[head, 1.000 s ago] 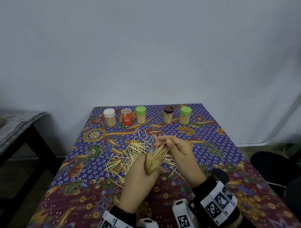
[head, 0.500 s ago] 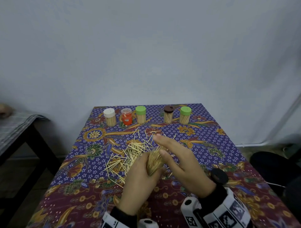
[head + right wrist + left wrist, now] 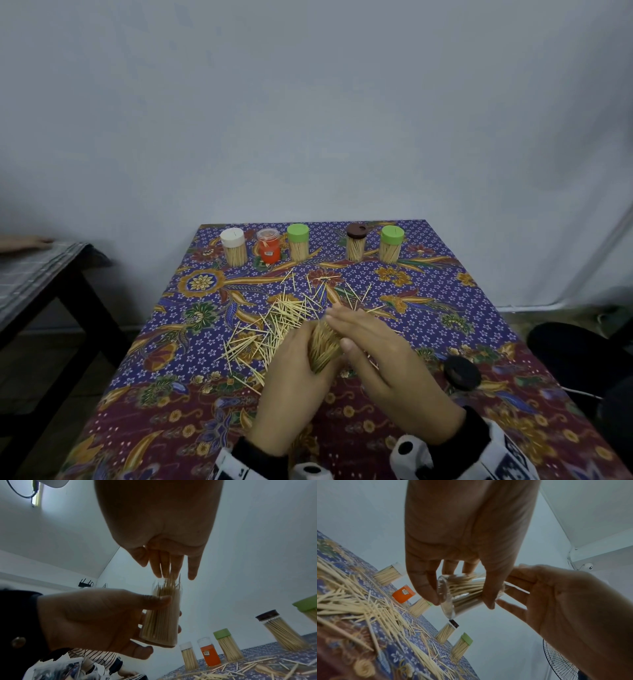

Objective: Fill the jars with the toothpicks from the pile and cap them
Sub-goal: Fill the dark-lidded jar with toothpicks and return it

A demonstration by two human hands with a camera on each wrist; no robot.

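Clear jar [image 3: 161, 616] above the pile [image 3: 281, 325], gripped by left hand [image 3: 291, 380] | right hand [image 3: 383, 359] flat-fingered, tamping toothpicks | step: filling | next: cap [image 3: 461, 372], right of pile

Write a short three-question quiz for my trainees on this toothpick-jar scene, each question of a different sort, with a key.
1. True or false: the clear jar in the left hand is already capped.
2. How many capped jars stand along the far edge of the table?
3. The right hand's fingers are: A) straight, at the jar's mouth; B) flat on the table; C) round a green cap.

Key: 1 false; 2 five; 3 A.
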